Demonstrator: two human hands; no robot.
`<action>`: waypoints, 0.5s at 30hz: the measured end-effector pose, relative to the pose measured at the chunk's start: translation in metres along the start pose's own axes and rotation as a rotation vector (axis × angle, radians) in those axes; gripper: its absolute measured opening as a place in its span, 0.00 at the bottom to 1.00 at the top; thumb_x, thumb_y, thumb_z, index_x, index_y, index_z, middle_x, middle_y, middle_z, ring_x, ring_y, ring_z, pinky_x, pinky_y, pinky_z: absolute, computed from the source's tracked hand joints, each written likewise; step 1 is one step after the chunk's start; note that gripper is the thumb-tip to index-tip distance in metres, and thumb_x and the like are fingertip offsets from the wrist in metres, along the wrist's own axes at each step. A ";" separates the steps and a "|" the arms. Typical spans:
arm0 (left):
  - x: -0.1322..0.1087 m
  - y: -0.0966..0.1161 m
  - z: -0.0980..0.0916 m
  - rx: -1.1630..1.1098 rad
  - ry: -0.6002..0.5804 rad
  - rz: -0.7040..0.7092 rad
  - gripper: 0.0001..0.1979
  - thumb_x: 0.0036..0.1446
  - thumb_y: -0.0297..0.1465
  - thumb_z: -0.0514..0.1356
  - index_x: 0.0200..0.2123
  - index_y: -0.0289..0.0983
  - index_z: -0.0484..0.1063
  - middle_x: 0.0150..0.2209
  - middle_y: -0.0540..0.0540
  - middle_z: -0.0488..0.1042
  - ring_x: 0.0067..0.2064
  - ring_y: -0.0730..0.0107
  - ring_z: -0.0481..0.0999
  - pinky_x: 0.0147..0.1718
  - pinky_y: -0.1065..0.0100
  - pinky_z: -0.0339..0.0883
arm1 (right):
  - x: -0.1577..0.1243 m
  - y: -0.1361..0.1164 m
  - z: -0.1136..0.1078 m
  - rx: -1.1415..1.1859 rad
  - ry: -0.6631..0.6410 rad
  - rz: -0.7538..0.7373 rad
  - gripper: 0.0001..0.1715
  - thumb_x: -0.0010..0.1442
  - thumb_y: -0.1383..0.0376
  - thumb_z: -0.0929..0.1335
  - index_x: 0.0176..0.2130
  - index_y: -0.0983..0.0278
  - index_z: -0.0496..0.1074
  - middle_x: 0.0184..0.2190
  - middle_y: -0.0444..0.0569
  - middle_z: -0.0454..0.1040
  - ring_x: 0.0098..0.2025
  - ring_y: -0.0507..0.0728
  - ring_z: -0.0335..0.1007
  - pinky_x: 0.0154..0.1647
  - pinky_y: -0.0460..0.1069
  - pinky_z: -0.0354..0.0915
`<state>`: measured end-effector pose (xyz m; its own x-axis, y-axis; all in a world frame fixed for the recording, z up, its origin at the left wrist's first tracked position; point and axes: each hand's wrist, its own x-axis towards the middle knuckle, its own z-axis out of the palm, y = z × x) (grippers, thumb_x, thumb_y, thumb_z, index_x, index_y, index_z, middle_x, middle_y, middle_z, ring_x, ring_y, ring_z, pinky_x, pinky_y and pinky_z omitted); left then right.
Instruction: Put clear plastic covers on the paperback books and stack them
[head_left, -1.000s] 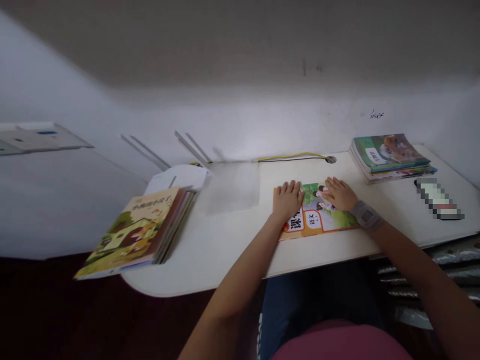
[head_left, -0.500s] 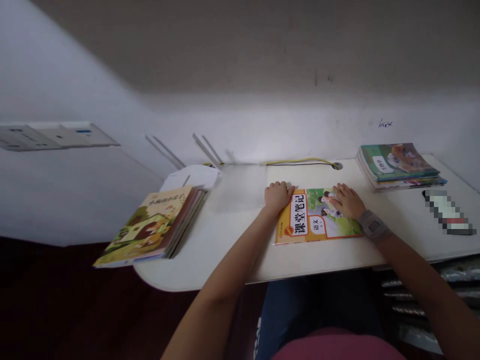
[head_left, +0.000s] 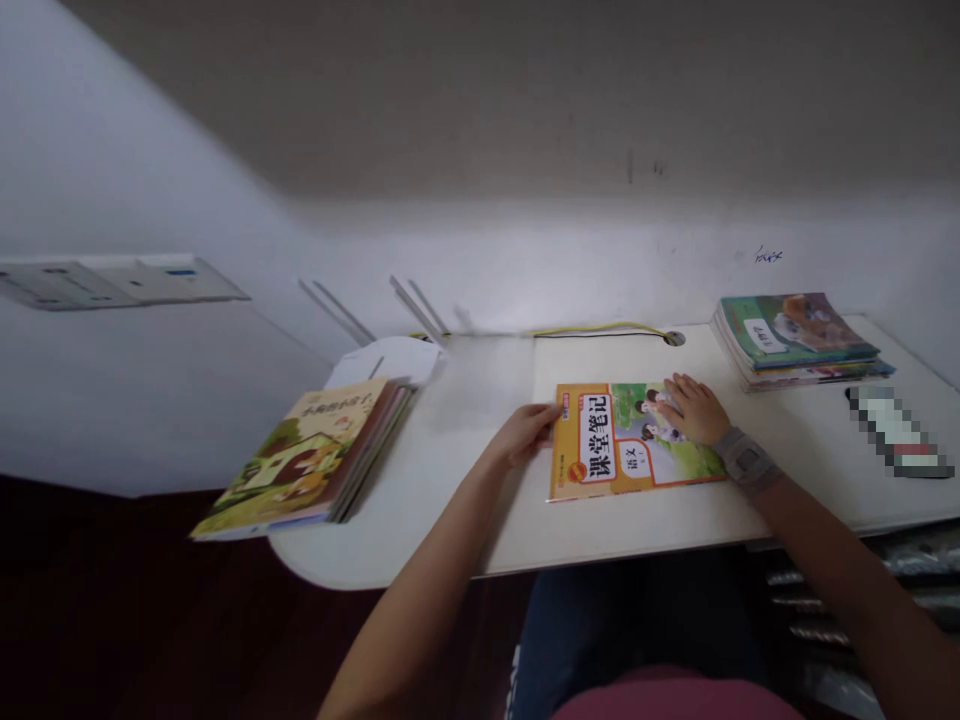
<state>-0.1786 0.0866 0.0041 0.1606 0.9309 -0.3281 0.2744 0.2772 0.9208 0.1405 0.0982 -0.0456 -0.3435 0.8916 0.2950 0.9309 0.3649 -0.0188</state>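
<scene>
An orange and green workbook lies flat on the white desk in front of me. My right hand rests on its upper right part, fingers stretched flat, a grey watch on the wrist. At the book's left edge my left hand has its fingertips touching or pinching that edge; the fingers are partly curled.
A stack of picture books overhangs the desk's left end, white paper behind it. Another book stack sits at the back right, beside a blurred-out object. A yellow cable runs along the wall.
My left hand slid off the workbook's cover to its left edge. The right hand stayed on the book. The view shifted slightly.
</scene>
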 end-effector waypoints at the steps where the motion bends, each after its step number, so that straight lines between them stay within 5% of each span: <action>1: -0.011 -0.004 -0.001 -0.061 -0.050 -0.035 0.20 0.49 0.43 0.64 0.36 0.32 0.70 0.32 0.39 0.79 0.34 0.61 0.79 0.30 0.66 0.73 | 0.000 0.000 0.000 0.009 -0.005 -0.005 0.33 0.66 0.51 0.56 0.61 0.68 0.60 0.62 0.60 0.58 0.64 0.64 0.52 0.59 0.59 0.53; 4: -0.037 -0.015 0.004 -0.247 -0.126 -0.100 0.20 0.45 0.40 0.67 0.38 0.36 0.68 0.34 0.42 0.79 0.31 0.64 0.79 0.27 0.68 0.72 | -0.001 -0.001 0.000 0.075 -0.024 -0.026 0.32 0.65 0.51 0.57 0.61 0.64 0.59 0.63 0.57 0.58 0.64 0.65 0.51 0.59 0.62 0.51; 9: -0.057 -0.011 0.012 -0.333 0.028 0.045 0.18 0.43 0.38 0.68 0.33 0.37 0.65 0.33 0.45 0.79 0.30 0.67 0.78 0.24 0.73 0.68 | 0.001 0.008 0.004 0.496 0.102 0.043 0.27 0.64 0.51 0.60 0.57 0.61 0.66 0.60 0.55 0.64 0.63 0.62 0.56 0.61 0.60 0.53; 15: -0.057 0.015 -0.021 -0.496 0.133 0.060 0.18 0.38 0.32 0.70 0.31 0.37 0.66 0.28 0.50 0.78 0.27 0.68 0.78 0.27 0.69 0.73 | 0.012 0.029 0.013 0.667 0.314 0.319 0.34 0.69 0.59 0.44 0.54 0.70 0.66 0.43 0.56 0.76 0.45 0.53 0.73 0.45 0.50 0.69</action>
<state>-0.2037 0.0430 0.0413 0.0313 0.9619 -0.2716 -0.2193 0.2717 0.9371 0.1622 0.1227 -0.0550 0.0694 0.8991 0.4323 0.6736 0.2774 -0.6851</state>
